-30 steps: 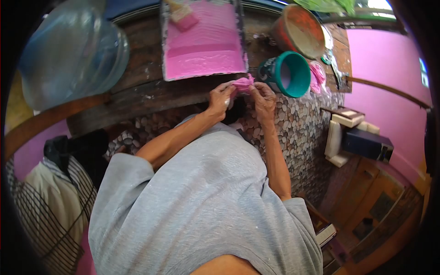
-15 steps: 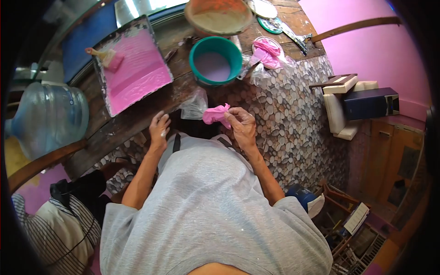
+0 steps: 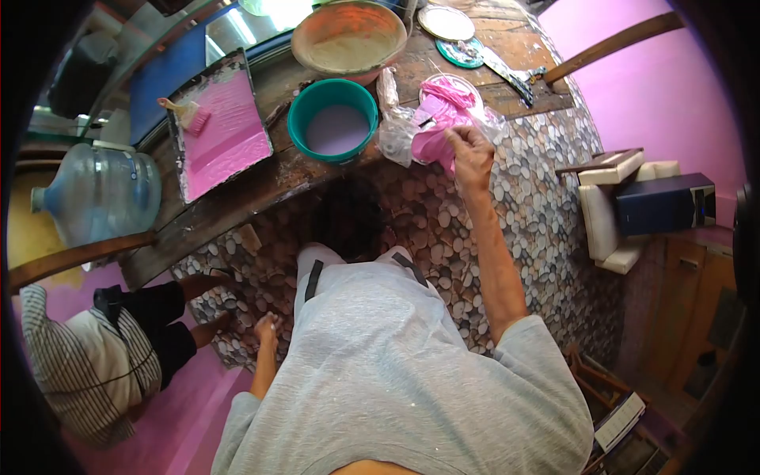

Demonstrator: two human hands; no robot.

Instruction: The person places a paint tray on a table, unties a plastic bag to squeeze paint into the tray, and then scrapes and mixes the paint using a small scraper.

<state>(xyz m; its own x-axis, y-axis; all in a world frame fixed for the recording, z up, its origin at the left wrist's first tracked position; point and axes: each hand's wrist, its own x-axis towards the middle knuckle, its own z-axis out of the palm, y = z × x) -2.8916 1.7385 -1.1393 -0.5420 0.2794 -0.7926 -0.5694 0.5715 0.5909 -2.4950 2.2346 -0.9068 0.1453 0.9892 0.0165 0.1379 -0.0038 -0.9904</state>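
- The right hand (image 3: 473,158) is held out over the near edge of the worn brown wooden tabletop (image 3: 237,194); its fingertips are drawn close together at the crumpled, thin pink sheet (image 3: 437,141), but whether the sheet is gripped cannot be told.
- The pink sheet is seen at the tabletop's edge, partly over a round white lid (image 3: 476,95) and beside a crumpled clear plastic bag (image 3: 398,142).
- The left hand (image 3: 267,324) is held low beside the body, well apart from the tabletop; its fingers are seen loosely bent, and how far they are closed cannot be told.
- To the left of the bag, a round teal plastic bucket (image 3: 332,93) is partly filled with pale lilac liquid.
- Behind the bucket, a wide orange basin (image 3: 348,38) is placed, its inside coated greyish.
- A black rectangular paint tray (image 3: 226,70) is covered with pink paint, and a wooden-handled brush with pink bristles (image 3: 190,117) is laid across its left side.
- Beyond the pink sheet, a paint-smeared green lid (image 3: 459,52) is touched by a spattered flat tool (image 3: 507,73).
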